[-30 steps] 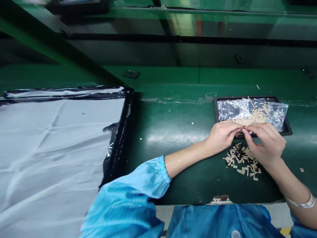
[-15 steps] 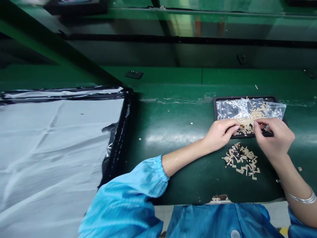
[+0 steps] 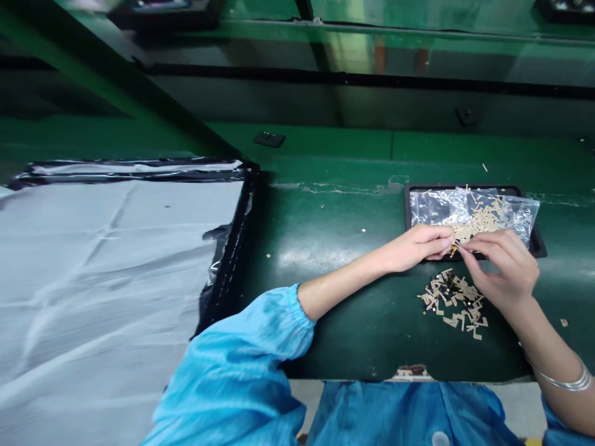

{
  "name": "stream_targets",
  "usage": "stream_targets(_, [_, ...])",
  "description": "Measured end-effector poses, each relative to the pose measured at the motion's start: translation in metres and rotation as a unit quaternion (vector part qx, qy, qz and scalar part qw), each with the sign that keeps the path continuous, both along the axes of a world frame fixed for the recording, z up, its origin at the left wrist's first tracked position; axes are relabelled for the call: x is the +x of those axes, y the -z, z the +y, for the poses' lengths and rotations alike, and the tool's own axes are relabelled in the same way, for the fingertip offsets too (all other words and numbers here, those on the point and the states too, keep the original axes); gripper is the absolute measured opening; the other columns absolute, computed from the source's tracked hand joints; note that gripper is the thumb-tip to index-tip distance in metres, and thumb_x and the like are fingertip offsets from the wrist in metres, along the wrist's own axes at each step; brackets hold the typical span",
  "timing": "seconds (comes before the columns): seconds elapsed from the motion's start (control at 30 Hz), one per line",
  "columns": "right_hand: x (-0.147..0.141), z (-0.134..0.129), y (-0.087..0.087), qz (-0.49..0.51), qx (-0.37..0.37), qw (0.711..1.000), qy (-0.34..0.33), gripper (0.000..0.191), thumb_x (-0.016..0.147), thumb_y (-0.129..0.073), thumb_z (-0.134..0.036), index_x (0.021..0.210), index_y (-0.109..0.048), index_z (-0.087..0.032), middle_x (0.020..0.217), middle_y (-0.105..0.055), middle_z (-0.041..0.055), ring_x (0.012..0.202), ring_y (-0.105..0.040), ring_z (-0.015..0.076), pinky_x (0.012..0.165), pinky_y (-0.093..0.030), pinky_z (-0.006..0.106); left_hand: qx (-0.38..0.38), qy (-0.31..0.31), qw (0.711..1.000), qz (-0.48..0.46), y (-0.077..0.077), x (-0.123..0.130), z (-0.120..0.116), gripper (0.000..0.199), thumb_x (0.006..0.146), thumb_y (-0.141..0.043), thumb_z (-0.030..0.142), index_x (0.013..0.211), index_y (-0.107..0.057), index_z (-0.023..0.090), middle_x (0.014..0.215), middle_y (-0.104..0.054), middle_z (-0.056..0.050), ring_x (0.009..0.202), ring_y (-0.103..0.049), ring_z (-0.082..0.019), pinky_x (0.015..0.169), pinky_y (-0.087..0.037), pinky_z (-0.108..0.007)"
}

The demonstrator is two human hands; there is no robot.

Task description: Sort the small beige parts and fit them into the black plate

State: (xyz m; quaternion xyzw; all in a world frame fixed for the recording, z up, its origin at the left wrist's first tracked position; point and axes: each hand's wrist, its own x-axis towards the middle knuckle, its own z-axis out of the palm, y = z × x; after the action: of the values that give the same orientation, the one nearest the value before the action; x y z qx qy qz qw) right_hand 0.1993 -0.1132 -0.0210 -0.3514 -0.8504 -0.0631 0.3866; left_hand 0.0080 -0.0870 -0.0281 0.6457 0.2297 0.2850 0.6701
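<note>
Over the front edge of a black tray (image 3: 538,246), my left hand (image 3: 424,243) pinches a tiny yellow and dark piece (image 3: 453,249). The fingertips of my right hand (image 3: 504,263) are pressed together at the same piece, so both hands meet there. Behind them the tray holds many small beige strips (image 3: 483,220) and clear plastic bags (image 3: 437,205). A loose pile of beige and black pieces (image 3: 453,300) lies on the green table in front of the tray, below my hands.
A large white sheet-covered surface with a black edge (image 3: 116,266) fills the left side. A small black plate (image 3: 269,139) lies at the back of the green table (image 3: 325,229). A slanted green post (image 3: 153,99) rises at the upper left.
My right hand has moved left and its fingertips now meet those of my left hand at the small piece. The camera view has shifted slightly.
</note>
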Motion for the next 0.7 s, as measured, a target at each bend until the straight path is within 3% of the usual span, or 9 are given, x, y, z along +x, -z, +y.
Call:
stream_targets(0.3, [-0.002,-0.002,-0.002,0.001,0.004,0.999,-0.043,0.026,0.072,-0.068,-0.003,0.088,-0.058,-0.020,0.074,-0.066,0.0038,0.067,-0.060,0.0168,0.060,-0.051,0.030,-0.019,0.019,1.000,0.013,-0.005,-0.001,0.000,0.027,0.090,-0.040,0.033,0.068,-0.040,0.017,0.061,-0.036,0.005,0.057,-0.030,-0.009,0.057,-0.025,-0.025])
stream_targets(0.5, [-0.002,-0.002,-0.003,0.000,-0.004,0.998,-0.066,0.027,0.069,-0.069,-0.001,0.086,-0.059,-0.018,0.075,-0.066,0.0057,0.068,-0.060,0.0180,0.061,-0.052,0.032,0.003,0.010,1.000,0.012,-0.003,0.001,-0.003,0.027,0.090,-0.041,0.037,0.071,-0.042,0.017,0.061,-0.038,0.004,0.058,-0.033,-0.009,0.059,-0.028,-0.025])
stream_targets(0.6, [0.000,-0.003,-0.004,0.014,-0.003,0.998,-0.063,0.029,0.066,-0.071,0.002,0.086,-0.059,-0.016,0.075,-0.066,0.0076,0.067,-0.061,0.0186,0.061,-0.051,0.033,0.031,-0.071,0.997,-0.016,-0.006,0.002,-0.005,0.020,0.087,-0.047,0.037,0.082,-0.046,0.018,0.066,-0.044,0.003,0.060,-0.041,-0.010,0.059,-0.034,-0.024])
stream_targets(0.7, [0.001,-0.003,-0.004,0.023,-0.002,0.998,-0.056,0.031,0.063,-0.072,0.003,0.084,-0.060,-0.015,0.073,-0.066,0.0068,0.065,-0.062,0.0183,0.061,-0.051,0.033,0.129,-0.253,0.958,0.040,-0.010,-0.009,0.012,0.014,0.085,-0.051,0.032,0.088,-0.049,0.018,0.078,-0.053,0.000,0.070,-0.051,-0.011,0.064,-0.040,-0.024])
